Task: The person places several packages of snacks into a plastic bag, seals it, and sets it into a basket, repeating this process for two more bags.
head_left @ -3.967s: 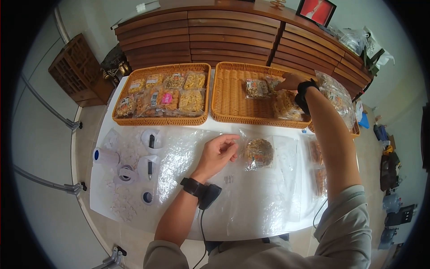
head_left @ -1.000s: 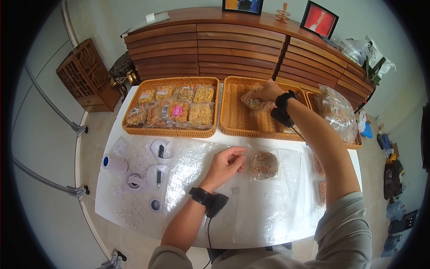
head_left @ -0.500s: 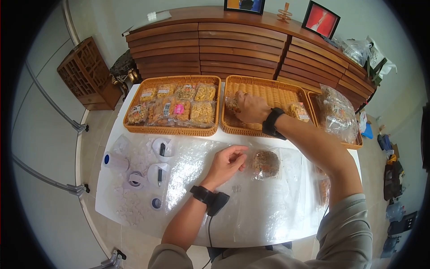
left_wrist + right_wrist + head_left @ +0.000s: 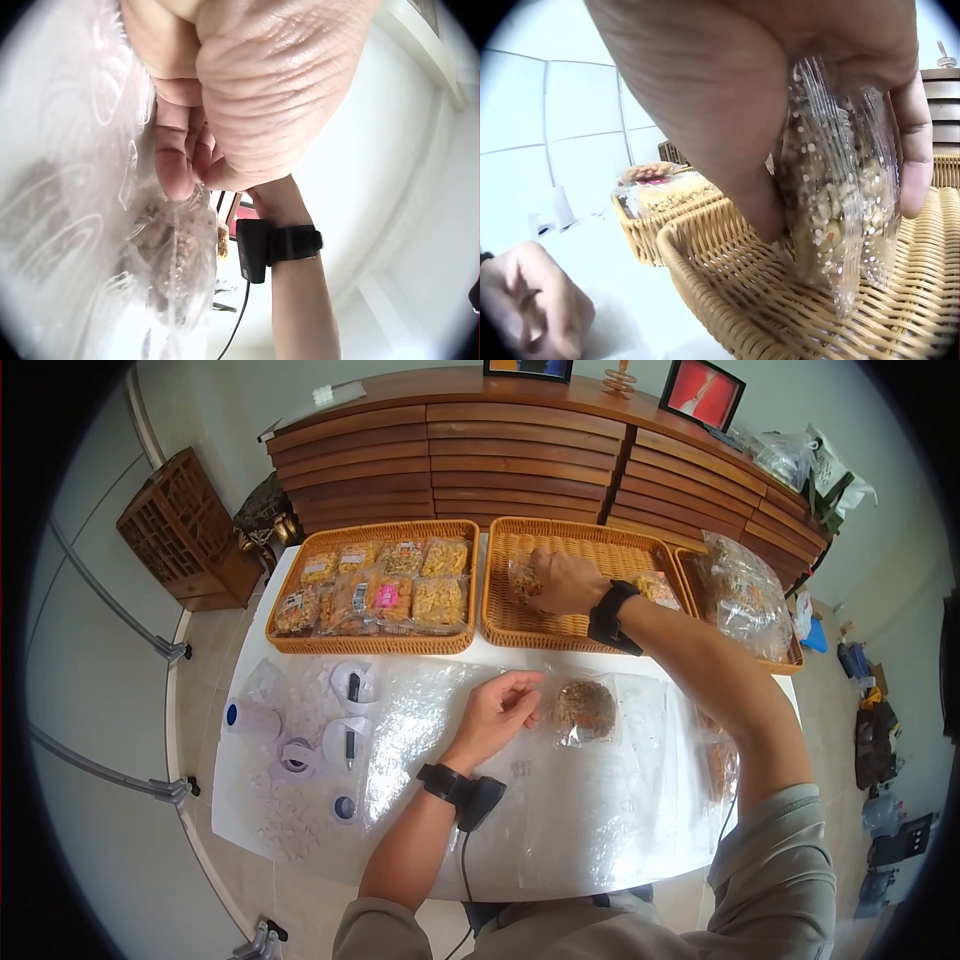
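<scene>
My right hand [image 4: 568, 582] is inside the middle wicker basket [image 4: 640, 550], near its left end. Between thumb and fingers it grips clear-wrapped nut-and-seed snack packs [image 4: 832, 202], two side by side, held on edge close over the woven bottom. Another snack pack [image 4: 655, 590] lies at that basket's right end, partly behind the right wrist. My left hand [image 4: 495, 718] rests on the plastic-covered table with its fingers loosely curled. Its fingertips are right by the wrapper edge of a round seed snack pack [image 4: 585, 710]; the left wrist view shows this wrapper [image 4: 176, 262] just beyond the fingers.
A left wicker basket [image 4: 375, 644] holds several snack packs. At the right, a third basket [image 4: 690, 570] bears a large clear bag of packs [image 4: 742, 595]. Tape rolls [image 4: 297, 756], pens [image 4: 350, 745] and paper scraps lie on the table's left. A wooden cabinet [image 4: 520, 450] stands behind.
My right hand has carried the snack packs from the middle basket's right part leftward and down to its left end. My left hand has stayed beside the round pack.
</scene>
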Motion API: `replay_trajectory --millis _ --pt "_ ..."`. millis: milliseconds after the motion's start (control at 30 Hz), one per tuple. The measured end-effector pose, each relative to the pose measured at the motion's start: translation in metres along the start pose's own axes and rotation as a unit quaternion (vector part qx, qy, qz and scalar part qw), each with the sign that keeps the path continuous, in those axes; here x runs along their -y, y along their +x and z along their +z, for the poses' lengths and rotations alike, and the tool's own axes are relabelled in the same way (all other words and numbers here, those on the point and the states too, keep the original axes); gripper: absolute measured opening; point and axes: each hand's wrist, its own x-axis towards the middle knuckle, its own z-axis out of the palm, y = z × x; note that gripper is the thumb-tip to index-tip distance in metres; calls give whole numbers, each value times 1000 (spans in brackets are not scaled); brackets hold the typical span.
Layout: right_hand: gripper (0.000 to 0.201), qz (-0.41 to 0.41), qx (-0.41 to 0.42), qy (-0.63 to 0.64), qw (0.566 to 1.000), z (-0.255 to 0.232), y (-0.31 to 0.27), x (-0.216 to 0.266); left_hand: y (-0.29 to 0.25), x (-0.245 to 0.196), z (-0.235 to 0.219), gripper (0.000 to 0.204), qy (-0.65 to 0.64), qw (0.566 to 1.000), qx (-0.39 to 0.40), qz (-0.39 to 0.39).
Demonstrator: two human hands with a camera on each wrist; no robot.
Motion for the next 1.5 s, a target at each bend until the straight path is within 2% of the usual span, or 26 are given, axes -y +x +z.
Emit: replay_trajectory --millis 67,167,200,300,367,467,500,567,633,700,767,867,967,1000,1100,1133,1233,1267,1367,1400,1500 --pt "59 9 -18 26 999 -13 -8 2 0 0 0 28 2 1000 2 2" --pt "63 34 -24 163 986 -47 -34 -1 0 -2 0 28 3 1000 9 3" --pt "68 13 -73 188 979 -42 -36 -14 -1 -3 1 28 6 1000 11 1" --pt "70 14 -24 259 965 -84 -82 -17 -1 -8 3 29 13 1000 15 -7" --pt "66 14 19 467 884 -104 -134 -5 0 -7 3 29 15 1000 14 -11" --pt "62 64 104 495 860 -131 -208 9 0 -2 2 30 24 1000 5 -12" --pt "61 71 153 480 861 -130 -228 6 2 0 2 31 27 1000 0 -12" --pt "61 -14 189 478 858 -113 -269 2 1 -7 4 31 15 999 1 -29" --pt "58 -47 241 542 804 -91 -308 1 1 -6 4 32 21 999 3 -29" --pt "55 20 378 469 798 -94 -332 4 1 -5 3 32 22 1000 8 -14" --pt "54 59 401 532 743 -72 -358 6 0 -7 4 31 38 999 10 -14" --pt "54 127 423 505 742 -44 -388 13 -1 -8 5 31 52 998 12 -12" --pt "54 143 375 589 702 -27 -400 28 -1 -11 7 31 58 998 9 -15" --pt "64 132 350 597 710 -18 -402 33 -2 -12 7 31 56 998 8 -15" --pt "74 190 282 659 671 1 -400 52 -2 -11 7 32 54 998 8 -15" --pt "79 211 284 696 625 3 -396 55 -2 -11 6 32 53 998 6 -14" --pt "78 255 251 758 546 15 -389 65 -1 -9 5 32 48 999 8 -13" --pt "72 257 235 758 552 18 -386 67 -1 -9 5 32 47 999 8 -14" --pt "65 298 153 818 467 33 -381 71 -1 -10 6 32 45 999 7 -17" --pt "58 324 128 820 454 36 -380 71 -1 -9 5 32 45 999 7 -17" --pt "56 365 51 830 418 36 -371 74 -1 -7 5 31 35 999 3 -16"
